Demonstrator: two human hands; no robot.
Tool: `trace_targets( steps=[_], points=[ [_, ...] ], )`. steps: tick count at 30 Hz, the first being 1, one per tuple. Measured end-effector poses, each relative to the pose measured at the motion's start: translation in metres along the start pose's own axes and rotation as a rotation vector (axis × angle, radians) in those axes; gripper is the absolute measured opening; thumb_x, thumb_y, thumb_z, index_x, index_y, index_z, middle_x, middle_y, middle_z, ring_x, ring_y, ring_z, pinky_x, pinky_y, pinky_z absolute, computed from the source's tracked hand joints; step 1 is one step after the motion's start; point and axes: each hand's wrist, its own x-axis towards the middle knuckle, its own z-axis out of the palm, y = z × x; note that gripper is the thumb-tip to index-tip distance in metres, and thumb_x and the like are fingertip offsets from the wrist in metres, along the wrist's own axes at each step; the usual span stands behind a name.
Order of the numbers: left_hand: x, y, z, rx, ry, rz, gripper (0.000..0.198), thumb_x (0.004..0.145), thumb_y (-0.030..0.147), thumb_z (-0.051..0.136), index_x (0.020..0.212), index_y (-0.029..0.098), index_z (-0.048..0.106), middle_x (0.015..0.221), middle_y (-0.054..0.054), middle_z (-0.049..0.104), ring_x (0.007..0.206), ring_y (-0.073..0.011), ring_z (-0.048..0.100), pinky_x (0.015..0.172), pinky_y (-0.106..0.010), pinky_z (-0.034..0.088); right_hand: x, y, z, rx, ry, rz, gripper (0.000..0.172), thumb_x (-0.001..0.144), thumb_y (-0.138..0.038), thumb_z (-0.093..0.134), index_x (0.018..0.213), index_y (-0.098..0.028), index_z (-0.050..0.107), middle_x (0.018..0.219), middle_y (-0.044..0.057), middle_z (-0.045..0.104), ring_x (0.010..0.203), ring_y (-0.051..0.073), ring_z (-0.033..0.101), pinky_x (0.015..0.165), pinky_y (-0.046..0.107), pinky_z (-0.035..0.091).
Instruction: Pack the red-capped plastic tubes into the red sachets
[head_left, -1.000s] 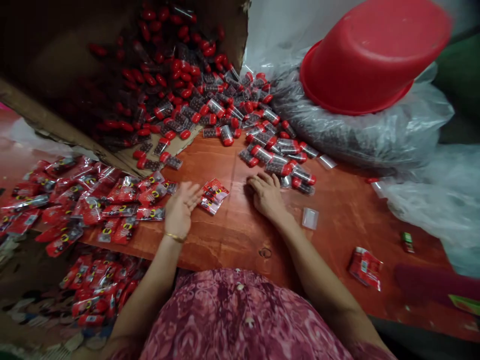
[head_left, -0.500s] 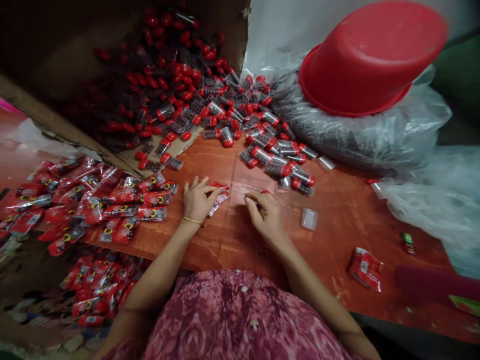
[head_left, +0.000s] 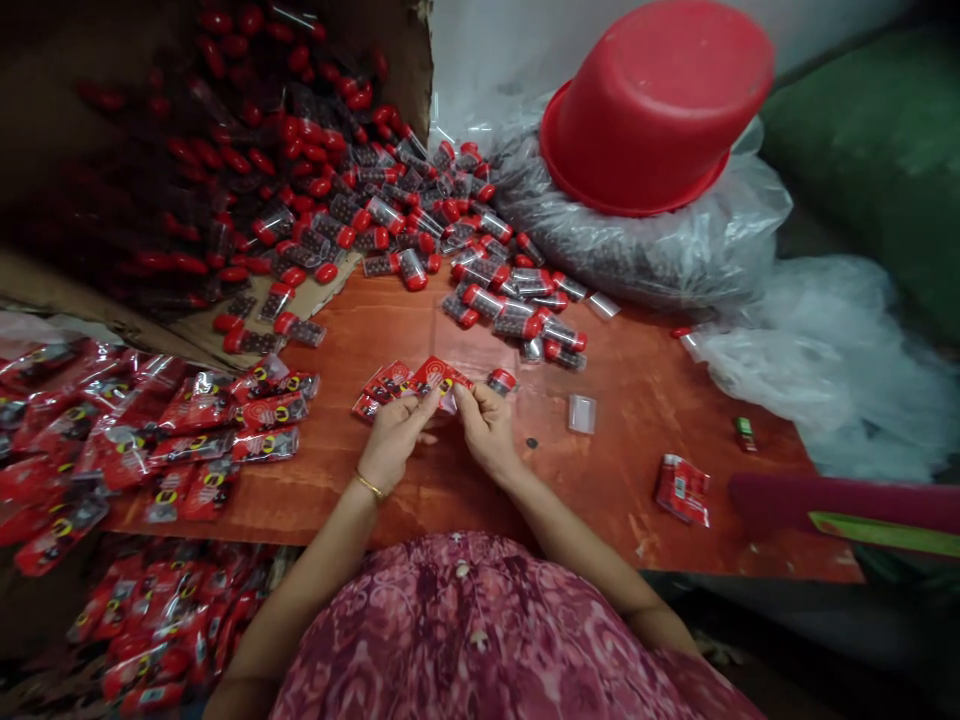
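Both hands meet at the middle of the table over a red printed plastic packet point(head_left: 435, 374). My left hand point(head_left: 396, 437) is closed on the packet's left side. With thumb and fingers together, my right hand point(head_left: 486, 425) pinches its right edge. Several similar red packets point(head_left: 384, 382) lie on the table just behind my left hand. A clear tube with a red cap point(head_left: 502, 380) lies beside my right hand, a little beyond it. Whether the packet contains anything cannot be made out. A small dark disc point(head_left: 532, 442) lies right of my right hand.
Red-capped tubes point(head_left: 517, 310) spill from a cardboard box point(head_left: 172, 325). Filled red packets point(head_left: 202, 420) are heaped at left, more below the table edge. A red tub point(head_left: 652, 110) sits upside down on a plastic sack point(head_left: 630, 255). At right lie a clear piece point(head_left: 582, 413) and a red packet point(head_left: 684, 490).
My hands have come together, the right one moving left onto the packet. The packet is now raised between them. The red-capped tube now shows beside my right hand. The view has shifted.
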Motion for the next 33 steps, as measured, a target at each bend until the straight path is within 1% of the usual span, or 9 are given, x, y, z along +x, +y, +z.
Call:
trace_targets(
  steps=[5,9,11,14,18,21,26,29,33],
  points=[
    [0.004,-0.002,0.015,-0.262,0.111,-0.021,0.04,0.041,0.043,0.082,0.061,0.013,0.065,0.059,-0.001,0.067,0.053,-0.0089,0.058,0.053,-0.019,0.045,-0.005,0.009,-0.016,-0.308,-0.047,-0.07,0.041,0.089,-0.046,0.032,0.057,-0.021,0.038,0.055,-0.002,0.039,0.053,0.011,0.038,0.054,0.024,0.031],
    [0.009,-0.003,0.017,-0.289,0.196,-0.023,0.039,0.04,0.042,0.082,0.061,0.013,0.065,0.06,0.0,0.068,0.052,-0.0075,0.058,0.049,-0.016,0.042,-0.002,0.015,-0.037,-0.863,0.088,-0.053,0.043,0.079,-0.056,0.048,0.089,-0.015,0.055,0.079,0.011,0.058,0.073,0.021,0.051,0.063,0.03,0.036],
    [0.011,-0.004,0.017,-0.305,0.188,-0.05,0.038,0.041,0.041,0.082,0.061,0.014,0.064,0.059,0.0,0.067,0.053,-0.0083,0.059,0.049,-0.017,0.042,-0.002,0.018,-0.043,-1.058,0.071,-0.011,0.052,0.075,-0.055,0.054,0.104,-0.01,0.055,0.087,0.017,0.059,0.077,0.026,0.053,0.062,0.032,0.037],
    [0.013,-0.004,0.017,-0.318,0.156,-0.085,0.035,0.046,0.039,0.081,0.062,0.014,0.064,0.059,-0.001,0.067,0.055,-0.0098,0.061,0.049,-0.017,0.042,-0.003,0.024,-0.047,-1.173,0.01,-0.002,0.044,0.081,-0.039,0.049,0.113,-0.009,0.052,0.09,0.019,0.06,0.073,0.027,0.055,0.058,0.033,0.038],
    [0.013,-0.003,0.015,-0.315,0.14,-0.106,0.034,0.051,0.039,0.08,0.066,0.014,0.064,0.062,-0.003,0.068,0.058,-0.011,0.063,0.051,-0.018,0.043,-0.002,0.037,-0.061,-1.1,0.081,-0.001,0.032,0.079,-0.024,0.043,0.102,-0.008,0.057,0.079,0.015,0.061,0.063,0.022,0.053,0.057,0.032,0.038],
    [0.011,-0.002,0.013,-0.304,0.134,-0.101,0.036,0.05,0.041,0.08,0.066,0.013,0.063,0.062,-0.003,0.067,0.059,-0.0113,0.063,0.051,-0.018,0.043,-0.007,0.036,-0.077,-0.809,0.116,-0.011,0.024,0.077,-0.025,0.046,0.096,-0.013,0.056,0.068,0.006,0.057,0.059,0.018,0.05,0.056,0.029,0.039],
    [0.008,-0.005,0.014,-0.207,0.112,-0.044,0.042,0.048,0.049,0.078,0.061,0.012,0.062,0.058,-0.001,0.064,0.055,-0.0099,0.059,0.052,-0.019,0.043,-0.03,0.009,-0.083,-0.217,-0.06,0.045,0.021,0.084,-0.035,0.047,0.095,-0.018,0.054,0.064,-0.003,0.05,0.052,0.01,0.044,0.05,0.022,0.038],
    [0.008,-0.01,0.015,-0.118,0.095,0.042,0.039,0.054,0.049,0.075,0.058,0.013,0.062,0.056,0.0,0.063,0.055,-0.0108,0.057,0.053,-0.021,0.043,-0.038,-0.005,-0.077,-0.115,-0.144,0.074,0.019,0.084,-0.035,0.049,0.088,-0.017,0.056,0.061,-0.004,0.047,0.051,0.009,0.043,0.049,0.021,0.036],
    [0.009,-0.015,0.01,-0.033,0.055,0.137,0.035,0.059,0.048,0.073,0.06,0.014,0.065,0.057,0.0,0.062,0.059,-0.0129,0.056,0.055,-0.023,0.041,-0.035,-0.012,-0.069,-0.1,-0.168,0.073,0.017,0.081,-0.033,0.051,0.08,-0.017,0.057,0.061,-0.004,0.047,0.052,0.008,0.041,0.048,0.021,0.033]
  ],
)
